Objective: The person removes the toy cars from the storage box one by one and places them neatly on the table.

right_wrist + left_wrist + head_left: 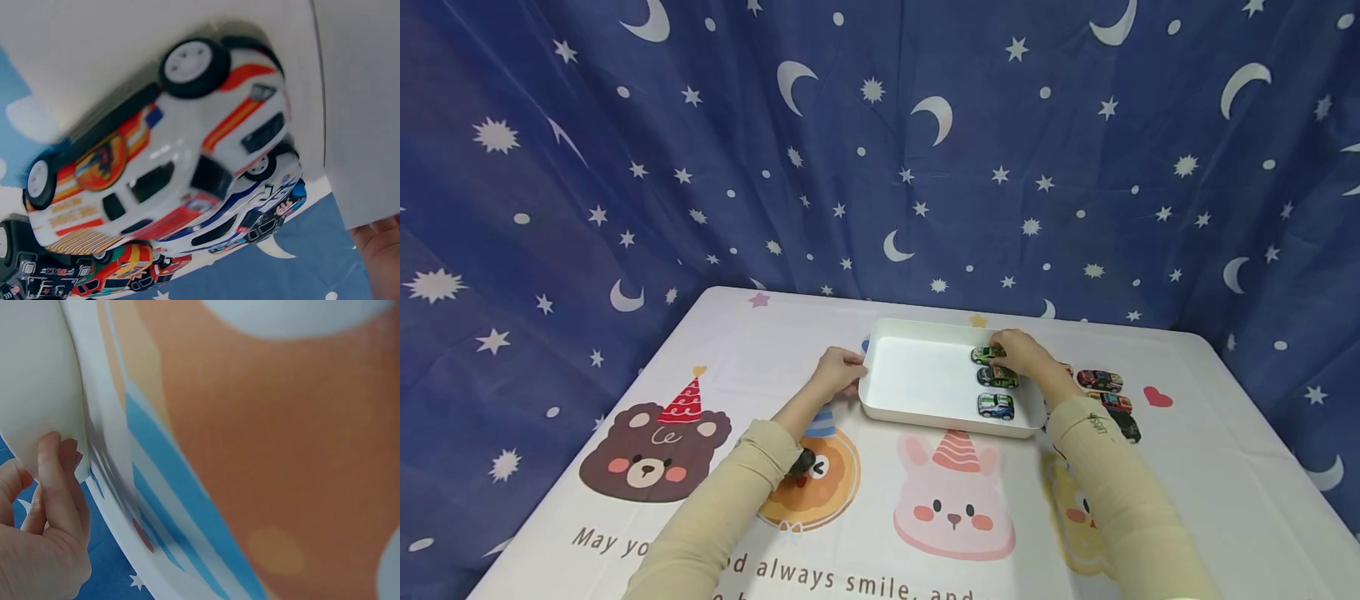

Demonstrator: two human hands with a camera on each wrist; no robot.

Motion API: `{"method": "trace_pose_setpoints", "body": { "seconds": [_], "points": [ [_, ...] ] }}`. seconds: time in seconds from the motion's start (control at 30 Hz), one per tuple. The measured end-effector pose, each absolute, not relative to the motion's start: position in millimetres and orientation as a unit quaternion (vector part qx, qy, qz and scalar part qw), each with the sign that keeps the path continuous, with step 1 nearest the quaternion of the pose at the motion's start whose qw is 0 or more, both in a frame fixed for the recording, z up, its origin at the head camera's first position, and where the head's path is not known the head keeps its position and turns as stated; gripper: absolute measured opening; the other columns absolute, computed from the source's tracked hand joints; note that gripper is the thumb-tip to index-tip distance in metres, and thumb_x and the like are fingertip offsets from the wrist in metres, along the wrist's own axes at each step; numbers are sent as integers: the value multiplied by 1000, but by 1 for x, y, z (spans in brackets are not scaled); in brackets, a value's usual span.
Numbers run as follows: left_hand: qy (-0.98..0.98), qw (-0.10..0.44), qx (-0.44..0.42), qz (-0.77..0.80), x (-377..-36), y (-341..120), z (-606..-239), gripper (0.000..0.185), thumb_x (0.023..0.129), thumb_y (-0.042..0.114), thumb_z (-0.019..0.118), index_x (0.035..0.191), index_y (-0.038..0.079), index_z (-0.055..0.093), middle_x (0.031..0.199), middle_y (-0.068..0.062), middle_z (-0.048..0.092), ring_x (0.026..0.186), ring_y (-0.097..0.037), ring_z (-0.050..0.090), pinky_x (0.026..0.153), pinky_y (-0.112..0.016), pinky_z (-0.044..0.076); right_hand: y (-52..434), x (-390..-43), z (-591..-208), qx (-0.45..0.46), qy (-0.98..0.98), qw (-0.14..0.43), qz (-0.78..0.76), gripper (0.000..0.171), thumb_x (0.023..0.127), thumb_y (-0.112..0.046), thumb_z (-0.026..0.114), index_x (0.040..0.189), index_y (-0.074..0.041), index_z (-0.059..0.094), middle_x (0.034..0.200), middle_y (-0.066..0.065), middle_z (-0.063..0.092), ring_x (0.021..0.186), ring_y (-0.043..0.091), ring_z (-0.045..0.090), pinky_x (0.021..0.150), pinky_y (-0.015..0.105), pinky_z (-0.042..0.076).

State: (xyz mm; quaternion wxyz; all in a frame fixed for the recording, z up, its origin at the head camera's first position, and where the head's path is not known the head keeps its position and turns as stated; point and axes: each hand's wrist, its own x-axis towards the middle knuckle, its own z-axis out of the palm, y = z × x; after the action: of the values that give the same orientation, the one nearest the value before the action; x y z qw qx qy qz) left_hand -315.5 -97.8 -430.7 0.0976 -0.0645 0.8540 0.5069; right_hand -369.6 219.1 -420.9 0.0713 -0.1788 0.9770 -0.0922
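Nearest the head camera, two light sleeves (700,517) reach forward over a white tablecloth (850,562) printed with lettering and animal faces in party hats. Beyond the printed pink rabbit (955,508) sits a white rectangular tray (917,379), lying flat. Inside it, along its right end, three toy cars stand in a column: nearest, a white-and-blue car (996,406); next, a dark patterned car (997,377); farthest, a green car (983,355). Right hand (1019,352): fingers bent, thumb and fingers around the green car, gap only about the car's width; part of the car is covered. Left hand (838,372): nearly closed, pinching the tray's left wall between thumb and fingers. Outside the tray, to the right, more cars are grouped beside the right forearm: a black one (1125,426), an orange-red one (1108,402) and a red-and-black one (1100,381); others partly hidden, count uncertain. Right wrist view: a white car with orange stripes (156,156) fills the foreground, slightly blurred. Farthest back, a blue curtain (850,200) patterned with moons and stars.
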Motion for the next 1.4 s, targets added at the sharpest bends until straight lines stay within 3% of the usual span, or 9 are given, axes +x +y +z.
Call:
{"method": "trace_pose_setpoints", "body": {
  "seconds": [0.6, 0.97, 1.13, 1.17, 1.27, 1.4],
  "points": [
    [853, 114, -76, 504, -316, -99, -430, 32, 88, 7, 60, 119, -3, 62, 108, -19, 66, 62, -7, 56, 51, -14, 51, 222, -352, -403, -182, 971, 56, -141, 35, 87, -14, 66, 117, 4, 60, 114, 20, 63, 109, 33, 58, 97, 46, 48],
    [816, 153, -101, 548, -315, -98, -423, 39, 89, 9, 60, 126, -2, 57, 113, -21, 65, 57, -4, 57, 51, -13, 50, 239, -341, -386, -216, 969, 8, -116, 31, 85, -11, 69, 112, 4, 63, 106, 17, 66, 98, 29, 62, 87, 42, 54],
    [811, 164, -98, 554, -315, -98, -418, 40, 87, 6, 58, 126, -3, 56, 109, -22, 67, 59, -6, 61, 51, -15, 53, 247, -334, -379, -211, 972, 10, -106, 32, 86, -11, 68, 114, 3, 63, 110, 18, 64, 101, 30, 61, 88, 42, 53],
    [809, 165, -104, 554, -315, -98, -417, 40, 86, 6, 58, 125, -3, 57, 102, -21, 68, 58, -7, 61, 52, -16, 54, 249, -333, -378, -214, 971, 10, -102, 32, 86, -11, 68, 114, 3, 63, 110, 18, 64, 101, 30, 61, 88, 42, 53],
    [808, 168, -105, 554, -313, -98, -415, 41, 85, 5, 58, 125, -3, 56, 101, -20, 69, 61, -8, 63, 56, -19, 56, 255, -329, -375, -218, 972, 8, -92, 31, 85, -10, 68, 112, 3, 64, 108, 18, 65, 98, 30, 61, 86, 42, 54],
    [805, 171, -105, 559, -314, -97, -414, 39, 89, 7, 58, 126, -5, 55, 110, -22, 66, 69, -11, 66, 64, -24, 59, 265, -324, -372, -218, 972, 7, -92, 29, 84, -9, 69, 111, 3, 64, 105, 17, 65, 95, 29, 62, 83, 41, 54]
  ]
}}
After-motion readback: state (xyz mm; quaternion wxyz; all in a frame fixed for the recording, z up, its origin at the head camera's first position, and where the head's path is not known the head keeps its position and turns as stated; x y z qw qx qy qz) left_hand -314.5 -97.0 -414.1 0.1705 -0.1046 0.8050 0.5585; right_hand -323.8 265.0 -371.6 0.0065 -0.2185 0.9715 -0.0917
